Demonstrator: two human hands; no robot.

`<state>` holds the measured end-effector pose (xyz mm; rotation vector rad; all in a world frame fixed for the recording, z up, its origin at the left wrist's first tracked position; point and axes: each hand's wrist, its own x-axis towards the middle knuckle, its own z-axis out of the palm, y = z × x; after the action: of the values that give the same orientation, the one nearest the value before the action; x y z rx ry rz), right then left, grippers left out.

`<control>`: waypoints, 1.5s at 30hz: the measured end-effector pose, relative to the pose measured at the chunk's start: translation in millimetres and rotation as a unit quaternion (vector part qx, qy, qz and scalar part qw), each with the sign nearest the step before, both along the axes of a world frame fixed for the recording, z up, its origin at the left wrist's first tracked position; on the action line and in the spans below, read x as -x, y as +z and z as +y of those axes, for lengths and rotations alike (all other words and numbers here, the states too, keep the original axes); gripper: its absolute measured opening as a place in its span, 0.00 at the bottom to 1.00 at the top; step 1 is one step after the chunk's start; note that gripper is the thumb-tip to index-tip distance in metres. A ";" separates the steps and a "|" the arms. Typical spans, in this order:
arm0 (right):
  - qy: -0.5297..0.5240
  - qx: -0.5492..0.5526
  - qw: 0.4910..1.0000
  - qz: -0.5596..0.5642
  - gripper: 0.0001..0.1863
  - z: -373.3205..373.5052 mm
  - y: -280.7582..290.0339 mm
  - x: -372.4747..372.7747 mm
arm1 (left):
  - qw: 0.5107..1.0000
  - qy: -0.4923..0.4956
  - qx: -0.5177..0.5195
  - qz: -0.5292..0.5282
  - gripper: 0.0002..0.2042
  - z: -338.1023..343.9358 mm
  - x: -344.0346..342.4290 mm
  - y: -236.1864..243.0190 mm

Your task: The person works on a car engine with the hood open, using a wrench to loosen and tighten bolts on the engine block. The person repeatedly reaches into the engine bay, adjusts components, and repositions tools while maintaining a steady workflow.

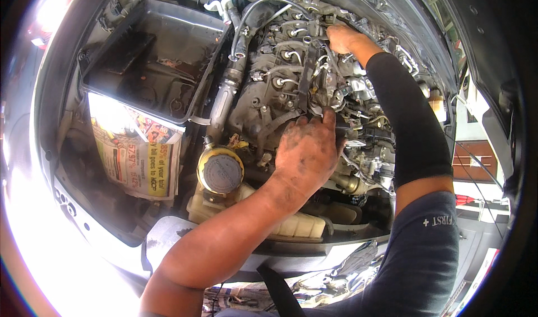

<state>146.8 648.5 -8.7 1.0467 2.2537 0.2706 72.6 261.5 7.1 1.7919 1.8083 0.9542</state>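
Observation:
My left hand (308, 149), smudged with grease, rests over the near middle of an open car engine (274, 107). Its fingers bend down among the hoses and fittings, and whatever lies under the fingertips is hidden. Farther off, my right hand (343, 38) reaches to the back right of the engine, its arm in a black sleeve (406, 110). The fingers there are curled in at the metal parts, and I cannot make out what they grip. Between the hands run metal pipes, connectors and a dark flat strip (307, 73). Injector-like fittings (278, 82) stand to its left.
A black open box (193, 101) with loose bits inside stands at the back left. Folded newspaper (134, 168) lies before it. Near my left wrist are a round yellow-rimmed cap (221, 171) and a pale plastic tank (300, 227). A thin black hose (246, 17) arches at the back.

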 end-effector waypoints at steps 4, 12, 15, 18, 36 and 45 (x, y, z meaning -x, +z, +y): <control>0.036 0.013 0.999 -0.007 0.18 -1.1 8.4 -4.9 | 1.000 -0.009 0.010 0.001 0.28 1.5 0.3 -1.1; -0.085 -0.134 0.930 0.332 0.43 -11.3 41.1 -56.7 | 0.999 -0.015 0.024 -0.020 0.27 3.2 2.2 0.8; -0.160 -0.179 0.869 0.433 0.49 -22.6 36.8 -80.3 | 0.999 -0.014 0.030 -0.009 0.30 3.4 2.5 5.3; -0.239 -0.132 0.794 0.543 0.44 -34.7 12.0 -91.4 | 0.997 -0.025 0.070 0.008 0.34 4.1 4.2 12.6; -0.177 -0.109 0.702 0.681 0.19 -110.5 -85.7 -82.2 | 0.994 -0.036 0.099 0.012 0.35 4.8 7.0 22.2; -0.403 0.151 0.596 0.678 0.22 -24.7 -6.0 -73.3 | 0.999 -0.026 0.047 -0.004 0.34 3.3 6.1 13.5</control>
<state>220.1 623.8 -14.8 2.3535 2.2589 -1.8107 66.5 264.8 20.6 1.7662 1.7627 0.8405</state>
